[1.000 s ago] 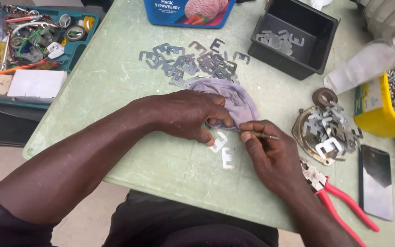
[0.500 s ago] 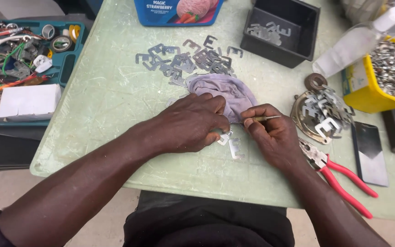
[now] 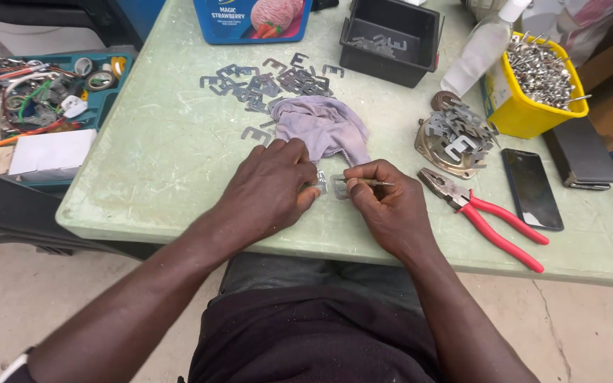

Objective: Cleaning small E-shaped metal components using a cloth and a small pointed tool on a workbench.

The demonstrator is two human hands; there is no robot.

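A small flat metal bracket (image 3: 338,186) lies on the pale green bench (image 3: 164,170) near its front edge, between the two hands and just below a crumpled lilac cloth (image 3: 321,128). The left hand (image 3: 274,188) rests palm down beside it, its fingers (image 3: 305,193) curled over and pressing on the piece's left end, where a bit of metal shows at the fingertips. The right hand (image 3: 384,206) has its fingers pinched tight on a thin metal pin (image 3: 376,183) that points out to the right, with the fingertips touching the bracket's right side. Beyond the cloth a loose scatter of similar grey brackets (image 3: 267,78) spreads across the bench (more of them sit in a black tray (image 3: 391,35) at the far edge). To the right of the right hand lie red-handled pliers (image 3: 487,216), a round brass-coloured dish (image 3: 455,142) heaped with brackets, a dark phone (image 3: 530,188) face up, and a yellow bin (image 3: 533,92) full of metal pins. A white plastic bottle (image 3: 480,46) leans by the bin. Off the bench's left side stands a teal toolbox (image 3: 44,106) crowded with wires and odd parts.
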